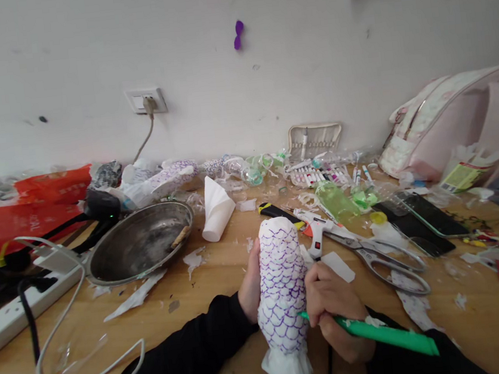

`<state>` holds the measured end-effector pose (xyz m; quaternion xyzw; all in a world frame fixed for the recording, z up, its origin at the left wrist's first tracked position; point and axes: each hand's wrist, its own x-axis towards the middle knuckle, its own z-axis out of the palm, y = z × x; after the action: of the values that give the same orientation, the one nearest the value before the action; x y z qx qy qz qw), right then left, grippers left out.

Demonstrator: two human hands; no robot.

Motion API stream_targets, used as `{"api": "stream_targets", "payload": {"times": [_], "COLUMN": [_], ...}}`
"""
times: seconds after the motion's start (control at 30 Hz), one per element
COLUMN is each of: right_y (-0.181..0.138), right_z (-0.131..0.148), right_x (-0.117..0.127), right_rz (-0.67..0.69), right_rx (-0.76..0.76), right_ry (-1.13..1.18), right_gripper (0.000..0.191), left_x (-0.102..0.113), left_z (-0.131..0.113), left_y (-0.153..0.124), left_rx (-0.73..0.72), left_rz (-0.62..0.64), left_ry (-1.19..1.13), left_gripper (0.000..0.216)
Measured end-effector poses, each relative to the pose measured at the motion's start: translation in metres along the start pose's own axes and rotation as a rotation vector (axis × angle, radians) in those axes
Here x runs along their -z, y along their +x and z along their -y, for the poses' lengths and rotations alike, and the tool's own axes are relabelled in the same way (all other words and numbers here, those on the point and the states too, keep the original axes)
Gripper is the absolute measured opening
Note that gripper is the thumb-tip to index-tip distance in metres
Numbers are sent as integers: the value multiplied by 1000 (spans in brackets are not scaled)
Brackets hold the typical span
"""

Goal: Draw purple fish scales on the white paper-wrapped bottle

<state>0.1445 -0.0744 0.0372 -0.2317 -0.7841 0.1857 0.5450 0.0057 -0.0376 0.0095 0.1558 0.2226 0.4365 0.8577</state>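
Observation:
A white paper-wrapped bottle shape (pixel 281 279) covered in purple scale lines stands tilted on the wooden table (pixel 198 289). My left hand (pixel 250 283) grips its left side, fingers wrapped behind it. My right hand (pixel 336 315) is closed round a green marker (pixel 386 335), whose tip touches the lower right of the scale pattern.
Large metal scissors (pixel 374 254) and a white glue gun (pixel 316 236) lie just right of the hands. A metal pan (pixel 141 241), a folded paper cone (pixel 216 209), a power strip with cables (pixel 19 297), loose markers (pixel 320 174), a phone (pixel 433 214) and a pink bag (pixel 458 121) surround them.

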Motion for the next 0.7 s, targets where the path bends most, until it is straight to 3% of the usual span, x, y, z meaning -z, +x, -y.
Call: {"api": "stream_targets", "payload": {"times": [0.43, 0.6, 0.7], "right_y": [-6, -10, -10], "right_z": [-1, 0, 2], "right_x": [1, 1, -3], "right_rz": [-21, 129, 95], "right_rx": [5, 21, -19], "right_ry": [-33, 39, 12], "right_gripper": [29, 26, 25], "left_x": [3, 1, 0], "left_z": [1, -1, -1], "left_y": [-1, -2, -2], "left_rx": [18, 66, 42], "left_rz": [-11, -33, -52], "left_ry": [16, -31, -44], "left_gripper": [59, 59, 55]}}
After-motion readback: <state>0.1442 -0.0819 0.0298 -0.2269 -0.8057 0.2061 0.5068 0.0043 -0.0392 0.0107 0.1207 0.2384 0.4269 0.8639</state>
